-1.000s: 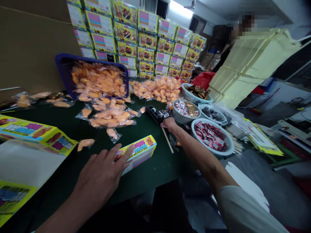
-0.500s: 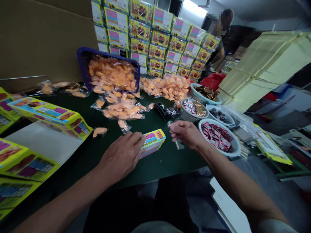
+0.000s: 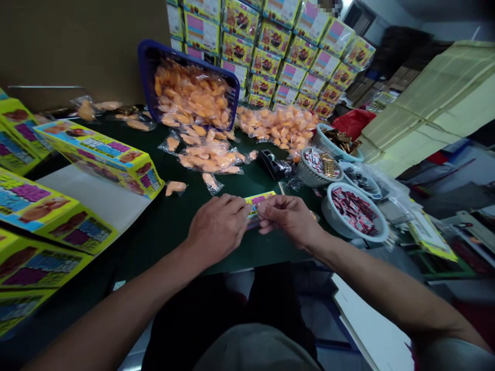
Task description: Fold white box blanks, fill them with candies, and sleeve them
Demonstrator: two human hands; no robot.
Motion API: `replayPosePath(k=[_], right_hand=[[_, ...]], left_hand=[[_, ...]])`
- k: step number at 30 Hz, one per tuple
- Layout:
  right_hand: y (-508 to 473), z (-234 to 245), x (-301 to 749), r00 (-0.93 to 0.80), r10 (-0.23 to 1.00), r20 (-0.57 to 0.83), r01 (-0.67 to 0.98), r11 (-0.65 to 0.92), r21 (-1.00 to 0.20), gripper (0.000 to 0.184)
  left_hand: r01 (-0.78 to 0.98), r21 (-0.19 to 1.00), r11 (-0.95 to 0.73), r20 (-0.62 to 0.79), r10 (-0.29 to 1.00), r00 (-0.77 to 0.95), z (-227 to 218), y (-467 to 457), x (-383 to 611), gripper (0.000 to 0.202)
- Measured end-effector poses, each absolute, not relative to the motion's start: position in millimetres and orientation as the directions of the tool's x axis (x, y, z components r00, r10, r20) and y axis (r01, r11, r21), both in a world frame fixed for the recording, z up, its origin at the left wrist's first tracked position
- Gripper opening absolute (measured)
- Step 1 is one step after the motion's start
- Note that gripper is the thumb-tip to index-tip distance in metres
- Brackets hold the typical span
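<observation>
My left hand (image 3: 220,229) is closed around the left end of a small yellow printed box (image 3: 262,198) on the dark green table (image 3: 228,257). My right hand (image 3: 288,216) is at the box's right end, thumb and fingertips pinched together over its top. What the pinch holds, if anything, is too small to make out. Beyond the hands stands a black tape dispenser (image 3: 271,164). Several orange pieces in clear wrappers (image 3: 211,154) lie behind the box, and one wrapped piece (image 3: 176,187) is left of my left hand.
A tipped purple basket (image 3: 145,77) spills wrapped orange pieces. Bowls stand at right, including a light-blue bowl (image 3: 331,216) of red packets and a grey bowl (image 3: 305,175). Large yellow printed cartons (image 3: 96,149) are at left. Wrapped boxes (image 3: 270,44) form a wall behind.
My right hand has moved left from beside the box onto its right end. My left hand still holds the box. The camera view has tilted and shifted.
</observation>
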State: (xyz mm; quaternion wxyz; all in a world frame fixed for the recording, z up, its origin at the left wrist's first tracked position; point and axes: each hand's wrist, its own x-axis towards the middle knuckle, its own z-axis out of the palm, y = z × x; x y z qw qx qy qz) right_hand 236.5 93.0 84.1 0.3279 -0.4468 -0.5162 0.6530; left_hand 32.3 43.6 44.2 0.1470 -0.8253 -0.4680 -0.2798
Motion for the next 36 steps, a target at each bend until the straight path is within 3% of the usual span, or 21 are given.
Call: replayPosePath(k=[7,13,18,23,26,32,36], right_hand=[[84,81,229,-0.334,0.9,-0.278,0.101,-0.259,-0.961,0.053],[76,80,223,-0.269,0.913,-0.308,0.086,-0.296,-0.951,0.073],[73,74,219,-0.244,0.926,-0.287,0.063,-0.281,-0.958,0.069],[74,73,217,-0.219,0.927,-0.305,0.068,-0.297,-0.952,0.069],[71,70,219,-0.217,0.931,-0.294,0.047,-0.29,-0.956,0.072],[59,48,222,-0.22,0.968,-0.123,-0.053,-0.138,-0.989,0.07],[58,22,213,-0.098,0.994,0.052,-0.079,0.044,-0.996,0.059]], left_hand=[[0.843,0.075,-0.533,0.664,0.657,0.357,37,44,31,0.022],[0.837,0.111,-0.535,0.66,0.67,0.34,40,44,31,0.018],[0.848,0.125,-0.514,0.637,0.697,0.329,41,44,31,0.018],[0.85,0.082,-0.52,0.596,0.71,0.376,44,42,29,0.038],[0.847,0.043,-0.531,0.556,0.717,0.421,46,41,28,0.03],[0.843,0.001,-0.538,0.559,0.7,0.445,45,44,29,0.024],[0.834,-0.018,-0.552,0.54,0.696,0.472,46,45,25,0.024]])
